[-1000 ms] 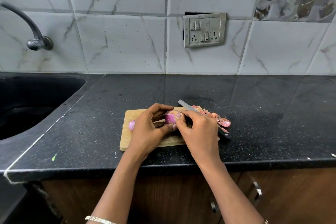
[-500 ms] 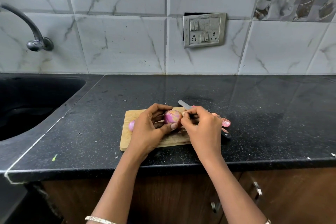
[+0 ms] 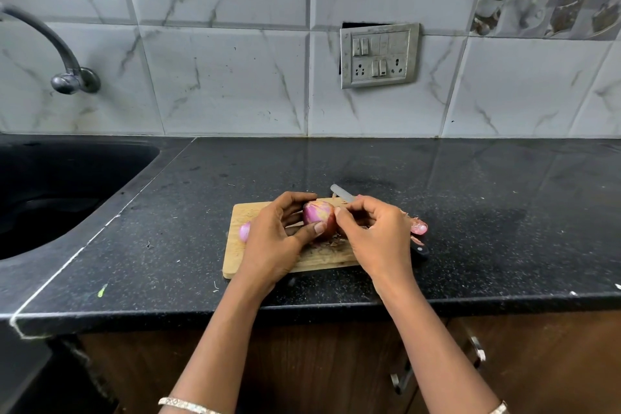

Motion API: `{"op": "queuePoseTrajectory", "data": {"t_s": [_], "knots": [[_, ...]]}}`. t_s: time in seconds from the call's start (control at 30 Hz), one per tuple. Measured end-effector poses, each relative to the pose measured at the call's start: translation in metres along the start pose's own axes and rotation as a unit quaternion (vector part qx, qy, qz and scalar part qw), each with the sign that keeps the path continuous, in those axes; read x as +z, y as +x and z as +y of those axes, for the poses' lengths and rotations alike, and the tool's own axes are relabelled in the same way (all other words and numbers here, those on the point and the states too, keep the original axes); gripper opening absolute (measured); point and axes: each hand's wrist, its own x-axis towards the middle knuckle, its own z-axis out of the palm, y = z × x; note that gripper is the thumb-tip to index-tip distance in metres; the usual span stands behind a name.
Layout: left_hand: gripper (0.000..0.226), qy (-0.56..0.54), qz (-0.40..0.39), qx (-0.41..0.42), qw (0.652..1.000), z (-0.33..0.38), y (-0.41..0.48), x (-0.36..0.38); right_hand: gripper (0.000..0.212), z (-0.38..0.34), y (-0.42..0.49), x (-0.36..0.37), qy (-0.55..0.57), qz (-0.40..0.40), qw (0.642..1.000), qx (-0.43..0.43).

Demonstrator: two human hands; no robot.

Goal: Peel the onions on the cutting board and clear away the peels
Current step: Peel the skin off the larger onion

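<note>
Moved: right grip (image 3: 376, 239) has shifted to the onion's (image 3: 317, 213) right flank.
Grips: left grip (image 3: 272, 245) holds it over the cutting board (image 3: 242, 259); right pinches skin.
Risk: skin may tear short if I tug.

The scene is evenly, softly lit; pale reflections are seen on the dark table (image 3: 470, 185); edges are bowed by wide-angle distortion.

L hand (image 3: 273, 243) curled, gripping; R hand (image 3: 379, 239) curled in pinch; forearms angled inward.
</note>
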Motion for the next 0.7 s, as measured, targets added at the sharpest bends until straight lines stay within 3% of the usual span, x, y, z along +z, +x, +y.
{"op": "queuePoseTrajectory", "data": {"t_s": [0.13,0.27,0.4,0.7], "knots": [[0.044,0.022,0.019,-0.011,1.0,-0.0051,0.0031,-0.0009,0.008,0.0044,0.0018,0.0,0.022,0.001,1.0,0.021],[0.04,0.033,0.042,-0.009,0.999,-0.0069,0.0042,0.0005,0.027,0.0012,0.0008,0.0002,0.076,-0.058,0.995,0.038],[0.043,0.043,0.041,-0.016,0.998,-0.0094,0.0048,-0.0001,0.025,-0.0006,-0.0003,0.0,0.092,-0.108,0.989,0.029],[0.038,0.059,0.055,-0.017,0.997,-0.0079,0.0066,0.0001,0.03,0.0013,0.0002,-0.0005,0.089,-0.116,0.989,0.016]]}}
